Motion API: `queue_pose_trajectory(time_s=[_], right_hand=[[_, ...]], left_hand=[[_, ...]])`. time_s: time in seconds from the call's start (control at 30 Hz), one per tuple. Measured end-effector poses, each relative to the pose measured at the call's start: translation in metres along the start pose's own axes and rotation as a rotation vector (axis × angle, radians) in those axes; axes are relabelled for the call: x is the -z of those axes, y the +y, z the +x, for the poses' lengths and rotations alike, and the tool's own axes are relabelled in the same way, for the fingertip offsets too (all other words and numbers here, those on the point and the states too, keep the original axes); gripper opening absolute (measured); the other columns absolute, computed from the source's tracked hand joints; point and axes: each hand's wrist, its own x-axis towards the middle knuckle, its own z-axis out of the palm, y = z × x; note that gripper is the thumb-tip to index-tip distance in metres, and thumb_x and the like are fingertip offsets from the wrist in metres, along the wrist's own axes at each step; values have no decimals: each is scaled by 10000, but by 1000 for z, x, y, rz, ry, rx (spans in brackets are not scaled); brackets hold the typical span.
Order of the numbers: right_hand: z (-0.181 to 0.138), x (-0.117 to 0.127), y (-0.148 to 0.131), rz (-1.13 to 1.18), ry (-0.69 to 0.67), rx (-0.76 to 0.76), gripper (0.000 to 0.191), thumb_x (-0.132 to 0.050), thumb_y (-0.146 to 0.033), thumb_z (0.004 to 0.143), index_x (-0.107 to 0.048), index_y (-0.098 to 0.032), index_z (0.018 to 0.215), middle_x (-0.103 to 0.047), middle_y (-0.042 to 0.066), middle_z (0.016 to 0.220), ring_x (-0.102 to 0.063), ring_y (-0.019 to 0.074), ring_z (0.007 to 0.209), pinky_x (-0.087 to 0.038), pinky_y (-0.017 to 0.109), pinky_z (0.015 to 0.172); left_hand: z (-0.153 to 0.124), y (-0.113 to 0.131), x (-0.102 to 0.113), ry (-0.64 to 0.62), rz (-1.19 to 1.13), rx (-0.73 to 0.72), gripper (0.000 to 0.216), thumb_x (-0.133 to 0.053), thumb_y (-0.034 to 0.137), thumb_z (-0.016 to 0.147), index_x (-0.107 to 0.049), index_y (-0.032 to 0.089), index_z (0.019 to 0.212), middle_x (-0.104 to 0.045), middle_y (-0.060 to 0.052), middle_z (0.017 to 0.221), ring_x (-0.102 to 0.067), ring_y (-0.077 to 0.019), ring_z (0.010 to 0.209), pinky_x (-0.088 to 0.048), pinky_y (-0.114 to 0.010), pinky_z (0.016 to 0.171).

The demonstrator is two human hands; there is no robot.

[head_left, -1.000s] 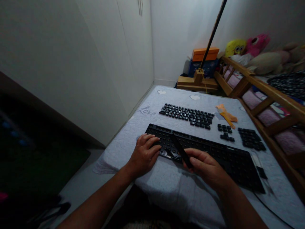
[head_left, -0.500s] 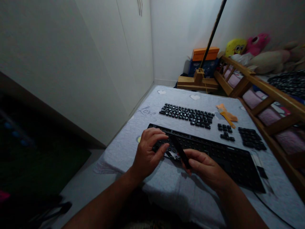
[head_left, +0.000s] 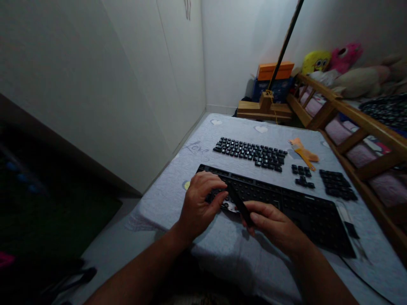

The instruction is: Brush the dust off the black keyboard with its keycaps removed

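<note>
My right hand (head_left: 270, 222) is closed around the near end of a long, narrow black bar (head_left: 238, 201), holding it tilted above the keyboard's front edge. Close to the bar's far end is my left hand (head_left: 203, 199), its fingers curved and the thumb apart from them. Whether its fingertips touch the bar is hard to tell. Below both hands lies a black keyboard (head_left: 292, 199) with its keycaps off, and a shiny patch shows at its front edge between the hands. Behind it, loose black keycaps (head_left: 251, 152) are laid out in rows.
Smaller keycap groups (head_left: 301, 170) and a keypad block (head_left: 337, 184) lie to the right. A yellow-handled brush (head_left: 303, 156) rests on an orange cloth (head_left: 310, 154). A cable (head_left: 362, 277) runs off right. A wooden rail (head_left: 356, 120) borders the right, a white cabinet (head_left: 143, 63) the left.
My left fingertips have moved slightly right, nearer the bar's far end. The bar has shifted a little in my right hand's grip, and the view has moved slightly.
</note>
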Motion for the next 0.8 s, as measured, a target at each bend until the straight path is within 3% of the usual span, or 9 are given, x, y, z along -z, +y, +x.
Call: queue_pose_trajectory(time_s=[0.8], right_hand=[[-2,2,3,213,-38,-44,383,-773,-361,844,-738,-216,1197,-718,42,736,-621,92,571,-480,194,530]], left_hand=[[-10,-10,-2,-100,-68,192,107,-662,180,874,-704,215,966,-710,-30,932,-636,-186,941,-504,-371,871]])
